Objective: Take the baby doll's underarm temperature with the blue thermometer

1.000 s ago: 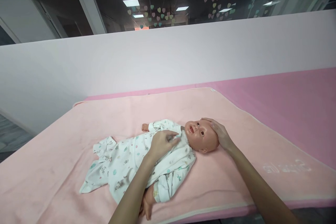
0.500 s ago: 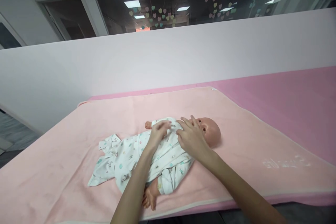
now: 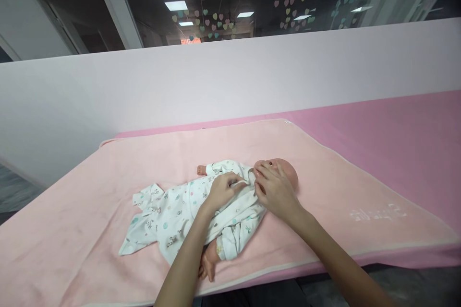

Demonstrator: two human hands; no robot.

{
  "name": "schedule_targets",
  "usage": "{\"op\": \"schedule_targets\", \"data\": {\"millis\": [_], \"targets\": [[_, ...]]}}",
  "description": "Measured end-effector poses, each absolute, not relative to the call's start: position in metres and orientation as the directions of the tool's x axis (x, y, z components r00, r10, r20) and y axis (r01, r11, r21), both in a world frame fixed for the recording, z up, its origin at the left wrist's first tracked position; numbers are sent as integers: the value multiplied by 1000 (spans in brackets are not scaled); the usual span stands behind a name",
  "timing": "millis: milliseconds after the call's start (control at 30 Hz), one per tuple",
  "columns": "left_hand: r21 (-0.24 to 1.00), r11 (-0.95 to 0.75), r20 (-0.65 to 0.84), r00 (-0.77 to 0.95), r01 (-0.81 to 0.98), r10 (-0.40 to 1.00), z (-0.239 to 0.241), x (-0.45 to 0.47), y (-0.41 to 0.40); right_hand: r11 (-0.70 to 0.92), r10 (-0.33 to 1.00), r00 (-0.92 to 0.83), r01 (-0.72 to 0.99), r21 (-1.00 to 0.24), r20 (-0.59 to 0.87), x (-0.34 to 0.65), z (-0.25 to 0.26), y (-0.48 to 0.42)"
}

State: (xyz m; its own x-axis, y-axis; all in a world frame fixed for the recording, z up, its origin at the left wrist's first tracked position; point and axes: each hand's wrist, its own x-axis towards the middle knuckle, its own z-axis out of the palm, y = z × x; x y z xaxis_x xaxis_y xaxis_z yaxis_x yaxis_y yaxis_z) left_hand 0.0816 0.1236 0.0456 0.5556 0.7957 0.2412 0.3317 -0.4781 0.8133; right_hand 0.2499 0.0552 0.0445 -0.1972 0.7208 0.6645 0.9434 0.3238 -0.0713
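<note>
Our left hand [image 3: 223,193] has a narrow grip, thumb and fingers pinched on the collar edge of the white printed cotton baby garment [image 3: 173,211]. Just beside it, our right hand [image 3: 275,193] lies over the neck opening with its fingers bent; we cannot tell whether its grip holds cloth. The garment wraps a pink plastic baby doll [image 3: 289,176], which lies on its back on a pale pink fleece blanket [image 3: 108,177]. The blanket is spread over the pink padded surface [image 3: 396,129], with the doll near the front edge. A white partition wall [image 3: 230,81] runs along the back edge.
</note>
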Motion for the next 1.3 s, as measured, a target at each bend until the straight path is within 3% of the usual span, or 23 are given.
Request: {"op": "schedule_targets", "data": {"millis": [100, 233, 667, 767, 800, 867, 967, 1033, 1133, 1300], "targets": [[973, -204, 157, 347, 103, 925, 38, 77, 139, 358, 732, -266, 933, -22, 628, 244, 42, 56], [993, 33, -6, 234, -115, 972, 32, 72, 154, 325, 759, -269, 946, 12, 593, 230, 47, 69], [974, 31, 11, 182, -225, 983, 35, 74, 153, 146, 850, -199, 979, 144, 488, 201, 55, 115], [956, 53, -10, 149, -289, 989, 37, 73, 151, 223, 825, -177, 975, -20, 536, 214, 68, 94], [947, 74, -27, 151, -313, 988, 38, 73, 150, 221, 822, -111, 966, -133, 558, 221, 74, 84], [932, 120, -63, 173, -341, 983, 41, 71, 147, 49, 763, 251, 896, -441, 596, 235, 85, 63], [960, 88, -29, 216, -267, 976, 45, 73, 141, 164, 768, 366, 681, -714, 526, 252, 97, 34], [993, -48, 79, 306, -108, 949, 47, 76, 137, 275, 795, 321, 565, -778, 514, 257, 102, 21], [945, -305, 221, 460, 117, 860, 48, 81, 132, 327, 798, 318, 485, -811, 512, 259, 102, 10], [906, -394, 263, 518, 158, 814, 49, 81, 130, 350, 781, 374, 403, -846, 501, 259, 98, 2]]}}
